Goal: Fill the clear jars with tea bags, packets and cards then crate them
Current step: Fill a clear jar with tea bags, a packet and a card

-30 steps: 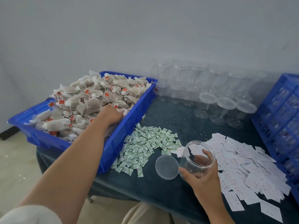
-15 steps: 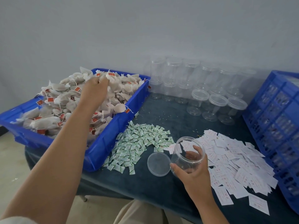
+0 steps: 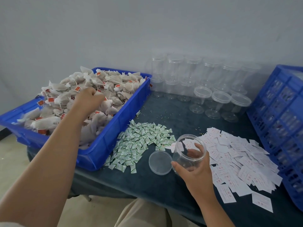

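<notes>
head view: the left hand (image 3: 89, 99) reaches into the blue tray (image 3: 105, 145) at the left of the table (image 3: 164, 185). its fingers are curled into the heap of tea bags (image 3: 114, 89), grasping some of them. the tea bags are pale mesh pouches with strings and red tags, piled above the tray's rim.

the right hand (image 3: 195, 167) grasps an open clear jar (image 3: 188, 151) near the front edge, thumb on its near-left side and fingers round its far side. the jar is tilted, with nothing showing inside. its clear lid (image 3: 159, 163) lies flat on the table, just left of the jar.

a heap of green-and-white packets (image 3: 141, 141) lies between the tray and the jar. white cards (image 3: 237, 158) with red print spread to the right of the jar. lidded empty jars (image 3: 188, 76) stand stacked along the far wall. a blue crate (image 3: 282, 122) stands at the right edge.
</notes>
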`<state>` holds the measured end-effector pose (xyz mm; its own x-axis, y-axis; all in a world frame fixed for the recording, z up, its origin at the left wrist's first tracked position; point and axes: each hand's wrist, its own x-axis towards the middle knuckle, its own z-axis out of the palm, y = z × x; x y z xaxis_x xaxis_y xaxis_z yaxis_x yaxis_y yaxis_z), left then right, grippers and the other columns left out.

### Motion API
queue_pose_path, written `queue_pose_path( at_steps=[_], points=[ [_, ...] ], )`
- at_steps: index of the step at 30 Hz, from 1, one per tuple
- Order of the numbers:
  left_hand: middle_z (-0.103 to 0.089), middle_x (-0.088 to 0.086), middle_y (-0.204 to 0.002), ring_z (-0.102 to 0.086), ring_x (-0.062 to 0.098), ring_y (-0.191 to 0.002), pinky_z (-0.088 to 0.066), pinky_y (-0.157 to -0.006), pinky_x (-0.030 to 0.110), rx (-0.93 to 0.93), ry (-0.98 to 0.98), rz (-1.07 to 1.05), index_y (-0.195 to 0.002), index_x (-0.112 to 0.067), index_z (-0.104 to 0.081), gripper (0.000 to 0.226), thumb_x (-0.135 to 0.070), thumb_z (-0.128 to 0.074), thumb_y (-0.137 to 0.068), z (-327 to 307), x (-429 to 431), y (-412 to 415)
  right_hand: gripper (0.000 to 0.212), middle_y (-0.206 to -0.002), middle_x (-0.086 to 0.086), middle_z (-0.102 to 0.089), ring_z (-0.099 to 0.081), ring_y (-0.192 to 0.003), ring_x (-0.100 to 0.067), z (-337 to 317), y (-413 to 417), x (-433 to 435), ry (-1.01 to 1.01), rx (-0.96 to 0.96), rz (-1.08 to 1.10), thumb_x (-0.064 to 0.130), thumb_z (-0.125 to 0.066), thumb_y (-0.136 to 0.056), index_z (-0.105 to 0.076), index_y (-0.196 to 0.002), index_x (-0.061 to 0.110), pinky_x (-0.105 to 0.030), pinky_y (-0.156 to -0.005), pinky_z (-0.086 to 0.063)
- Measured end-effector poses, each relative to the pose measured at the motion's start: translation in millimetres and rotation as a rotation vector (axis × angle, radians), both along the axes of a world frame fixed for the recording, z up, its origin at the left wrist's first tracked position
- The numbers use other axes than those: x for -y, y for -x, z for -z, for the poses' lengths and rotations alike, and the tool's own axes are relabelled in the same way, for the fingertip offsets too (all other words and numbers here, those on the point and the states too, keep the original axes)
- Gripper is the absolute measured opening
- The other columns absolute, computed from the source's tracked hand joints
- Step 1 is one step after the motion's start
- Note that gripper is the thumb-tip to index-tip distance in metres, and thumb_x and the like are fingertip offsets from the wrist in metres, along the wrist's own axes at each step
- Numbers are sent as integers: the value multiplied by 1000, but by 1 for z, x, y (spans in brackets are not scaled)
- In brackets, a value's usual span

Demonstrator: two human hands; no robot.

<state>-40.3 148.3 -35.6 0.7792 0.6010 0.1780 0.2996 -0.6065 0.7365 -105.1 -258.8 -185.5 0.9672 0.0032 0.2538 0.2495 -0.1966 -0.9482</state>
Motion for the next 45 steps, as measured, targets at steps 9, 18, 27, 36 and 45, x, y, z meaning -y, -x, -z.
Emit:
queue_pose_path(
  at_steps=[9, 18, 27, 36, 45],
  points=[
    [-49, -7, -62, -41, 5, -47, -36, -42, 23, 406, 168, 173, -78, -20, -46, 27, -31, -70, -83, -54, 94, 20, 103, -130, 16, -65, -72, -115, -17, -3, 1, -2, -7, -18, -8, 62, -98, -53, -46, -141, 49, -45, -92, -64],
    [-78, -6, -79, -62, 3, -52, -47, -48, 20, 237, 262, 439, -92, -14, -53, 20, -22, -71, -91, -25, 208, 26, 101, -134, 22, -63, -63, -129, -7, -7, 0, -1, 18, -11, 7, 66, -100, -59, -43, -141, 55, -39, -100, -61],
    [-67, -11, -87, -61, 4, -68, -46, -58, 16, 262, 47, 631, -99, -45, -50, 38, -39, -83, -80, -22, 237, 45, 96, -133, 26, -62, -63, -128, -5, -6, 1, -1, 28, 12, 32, 59, -99, -65, -42, -142, 54, -40, -99, -62],
    [-70, -20, -86, -64, 1, -61, -47, -49, 16, 87, 0, 732, -96, -48, -52, 39, -44, -82, -72, -24, 243, 40, 87, -134, 24, -65, -65, -128, -6, -8, 3, 0, 6, 7, 20, 53, -101, -66, -45, -133, 62, -44, -105, -58],
    [-73, -23, -86, -72, -2, -74, -53, -59, 17, 6, 29, 710, -97, -38, -67, 22, -53, -79, -86, -16, 242, 43, 93, -131, 31, -62, -62, -126, 2, -7, 2, 1, 70, 28, 36, 63, -96, -65, -34, -135, 70, -15, -96, -54]
  ],
)
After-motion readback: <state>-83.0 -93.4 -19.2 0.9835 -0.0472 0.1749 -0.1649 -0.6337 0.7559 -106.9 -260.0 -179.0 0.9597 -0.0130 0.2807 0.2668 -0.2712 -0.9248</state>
